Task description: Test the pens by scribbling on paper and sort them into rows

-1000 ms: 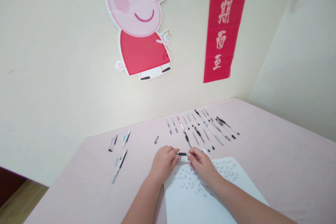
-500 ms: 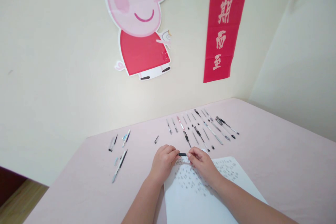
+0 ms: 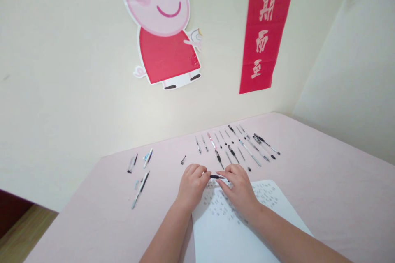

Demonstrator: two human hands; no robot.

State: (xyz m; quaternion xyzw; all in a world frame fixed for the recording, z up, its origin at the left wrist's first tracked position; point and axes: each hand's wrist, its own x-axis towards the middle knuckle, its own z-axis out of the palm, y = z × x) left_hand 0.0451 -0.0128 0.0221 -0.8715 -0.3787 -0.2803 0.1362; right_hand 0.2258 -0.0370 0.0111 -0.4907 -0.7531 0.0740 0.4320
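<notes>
A black pen (image 3: 214,176) lies almost level above the top of a white sheet of paper (image 3: 234,242) covered with small dark marks. My left hand (image 3: 193,185) is closed around the pen's left part, which its fingers hide. At the pen's right end is my right hand (image 3: 239,185), its thumb and forefinger apart on either side of the tip. Whether either of them touches the tip I cannot tell. Just beyond my left hand, a small dark pen cap (image 3: 183,160) rests on the pink table.
Several pens and refills lie in rows behind the paper, among them a black pen (image 3: 233,154) and a pink pen (image 3: 212,141). To the left are a white-and-black pen (image 3: 140,189), a blue-and-white pen (image 3: 148,158) and a clear piece (image 3: 132,164). A wall stands behind the pink table (image 3: 92,213).
My right thumb and forefinger have parted from their pinch on the pen's right end, and its tip now shows. My left hand still holds the pen. The view has tilted slightly downward.
</notes>
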